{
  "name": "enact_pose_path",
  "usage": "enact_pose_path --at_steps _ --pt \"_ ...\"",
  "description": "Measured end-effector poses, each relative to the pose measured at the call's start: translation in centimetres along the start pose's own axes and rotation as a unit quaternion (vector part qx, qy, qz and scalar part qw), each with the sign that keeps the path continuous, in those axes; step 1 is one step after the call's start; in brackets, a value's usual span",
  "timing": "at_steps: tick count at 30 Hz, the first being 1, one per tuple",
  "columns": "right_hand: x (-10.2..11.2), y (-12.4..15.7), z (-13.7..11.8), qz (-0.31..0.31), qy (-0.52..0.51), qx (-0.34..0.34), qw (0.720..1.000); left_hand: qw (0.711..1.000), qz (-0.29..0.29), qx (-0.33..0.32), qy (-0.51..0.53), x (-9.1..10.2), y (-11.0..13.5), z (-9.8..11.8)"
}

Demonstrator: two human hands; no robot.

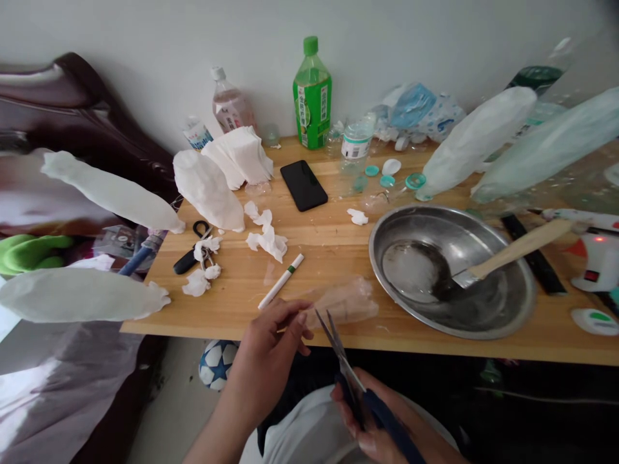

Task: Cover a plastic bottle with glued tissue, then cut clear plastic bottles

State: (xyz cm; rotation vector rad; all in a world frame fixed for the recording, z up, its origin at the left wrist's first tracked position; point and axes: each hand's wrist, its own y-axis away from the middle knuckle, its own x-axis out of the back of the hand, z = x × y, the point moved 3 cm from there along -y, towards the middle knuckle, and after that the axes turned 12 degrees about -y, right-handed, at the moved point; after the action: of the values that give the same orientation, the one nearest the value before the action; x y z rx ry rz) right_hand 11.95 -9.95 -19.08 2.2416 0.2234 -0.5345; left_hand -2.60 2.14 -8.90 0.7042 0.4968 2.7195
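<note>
My left hand is closed at the table's front edge, its thumb and fingers pinching the left end of a clear piece of plastic, which looks cut from a bottle. In my right hand is a pair of scissors with dark blue handles. The blades stand slightly apart, their tips pointing up beside my left fingertips and close to the plastic's lower edge. Whether the blades touch the plastic I cannot tell. A white marker pen with a green band lies just beyond my left hand.
Right of the plastic sits a steel bowl with liquid and a wooden-handled brush. White-covered bottle shapes stand on both sides. A phone, green drink bottle, napkins, crumpled tissue and a glue gun lie around.
</note>
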Motion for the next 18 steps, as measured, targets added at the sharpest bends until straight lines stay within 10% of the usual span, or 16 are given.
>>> enact_pose_path --at_steps 8,18 --pt "-1.1 2.6 -4.9 -0.006 0.033 0.057 0.998 0.999 -0.025 0.035 0.025 -0.9 0.1 0.0" --pt "-1.2 2.0 -4.7 0.069 0.048 0.072 0.994 0.998 -0.046 0.044 -0.005 -1.8 0.3 -0.1"
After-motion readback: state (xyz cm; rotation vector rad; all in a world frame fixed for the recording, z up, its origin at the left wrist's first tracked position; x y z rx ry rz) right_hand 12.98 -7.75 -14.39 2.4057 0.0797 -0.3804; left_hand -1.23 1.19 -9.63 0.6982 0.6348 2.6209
